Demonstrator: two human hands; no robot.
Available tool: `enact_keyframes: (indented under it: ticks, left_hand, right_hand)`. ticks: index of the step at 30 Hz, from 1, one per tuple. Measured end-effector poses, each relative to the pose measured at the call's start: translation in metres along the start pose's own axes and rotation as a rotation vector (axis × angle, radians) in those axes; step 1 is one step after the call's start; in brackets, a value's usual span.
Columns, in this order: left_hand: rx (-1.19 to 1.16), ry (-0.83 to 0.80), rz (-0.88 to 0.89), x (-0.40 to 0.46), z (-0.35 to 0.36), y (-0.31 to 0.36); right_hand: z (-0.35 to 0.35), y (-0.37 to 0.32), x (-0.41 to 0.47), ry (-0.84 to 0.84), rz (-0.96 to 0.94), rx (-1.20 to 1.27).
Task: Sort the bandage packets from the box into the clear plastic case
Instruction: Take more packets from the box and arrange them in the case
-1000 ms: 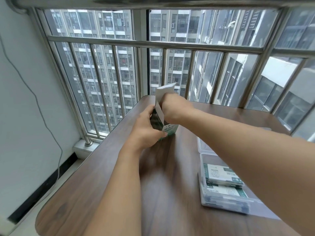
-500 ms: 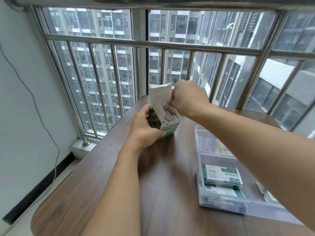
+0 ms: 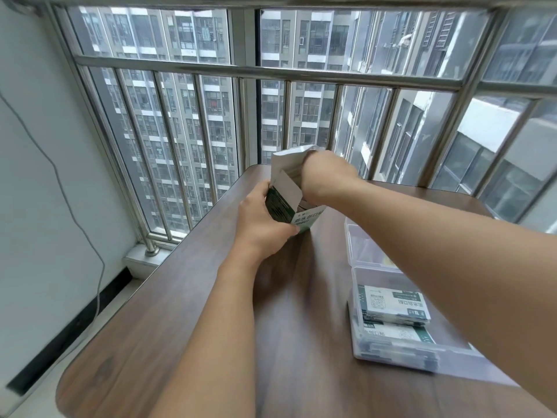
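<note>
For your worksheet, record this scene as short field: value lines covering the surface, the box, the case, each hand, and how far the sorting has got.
surface: wooden table beside a barred window
box: upright on the table, top flap open
case: clear, lid open, right of the box
packets: stacked in the case's near compartment
left hand: grips the box's side
right hand: at the box's open top, fingers hidden
progress: some packets in the case; whether the right hand holds one cannot be told

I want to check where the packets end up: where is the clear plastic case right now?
The clear plastic case lies open on the wooden table, lower right in the head view, under the right forearm.
</note>
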State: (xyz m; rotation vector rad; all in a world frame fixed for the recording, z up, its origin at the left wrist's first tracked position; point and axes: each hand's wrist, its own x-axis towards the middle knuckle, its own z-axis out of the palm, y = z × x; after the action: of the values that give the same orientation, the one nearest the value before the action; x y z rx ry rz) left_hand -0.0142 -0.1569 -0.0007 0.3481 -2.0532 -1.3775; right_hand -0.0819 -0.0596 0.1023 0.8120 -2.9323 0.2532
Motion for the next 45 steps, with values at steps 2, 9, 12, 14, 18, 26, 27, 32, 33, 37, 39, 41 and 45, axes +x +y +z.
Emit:
enact_keyframes:
  ticks: [2,9,12,14,18,26,27,32,33,37,39,41,45]
  left_hand:
    - [-0.004,0.007,-0.002,0.000,-0.002,0.000]
    - [0.023,0.030,0.008,0.001,-0.003,0.001]
    - [0.045,0.039,0.041,-0.002,0.000,0.005]
    - [0.058,0.042,0.063,-0.005,0.001,0.009]
    - [0.074,0.047,0.063,-0.006,0.000,0.011]
    - [0.066,0.052,0.009,-0.001,-0.001,0.004]
    - [0.069,0.063,-0.007,-0.001,-0.002,0.004]
    - [0.089,0.074,-0.049,-0.001,-0.003,0.004]
    - [0.092,0.075,-0.057,-0.001,-0.003,0.003]
    - [0.082,0.095,-0.080,-0.001,-0.002,0.002]
    - [0.061,0.103,-0.089,0.000,-0.002,0.001]
    - [0.060,0.102,-0.092,0.002,-0.001,0.000]
    - [-0.039,0.162,-0.077,-0.005,0.001,0.015]
  right_hand:
    - [0.000,0.001,0.003,0.013,-0.019,0.023]
    - [-0.004,0.009,-0.002,0.165,-0.168,-0.101]
    - [-0.003,0.009,-0.007,0.134,-0.164,-0.118]
    - [-0.003,0.008,-0.009,0.073,-0.163,-0.107]
    - [-0.005,0.001,-0.010,0.027,-0.174,-0.136]
    - [-0.010,0.019,0.016,0.030,-0.102,0.084]
    - [-0.013,0.021,0.018,0.067,-0.103,0.114]
    - [-0.019,0.025,0.017,0.143,-0.147,0.132]
    - [-0.020,0.026,0.017,0.149,-0.144,0.140]
    - [-0.038,0.038,0.009,0.118,-0.040,0.434]
    - [-0.048,0.052,-0.007,0.090,0.053,0.740]
    - [-0.052,0.064,-0.030,0.035,0.126,1.036]
    - [-0.044,0.085,-0.072,-0.063,0.212,1.450]
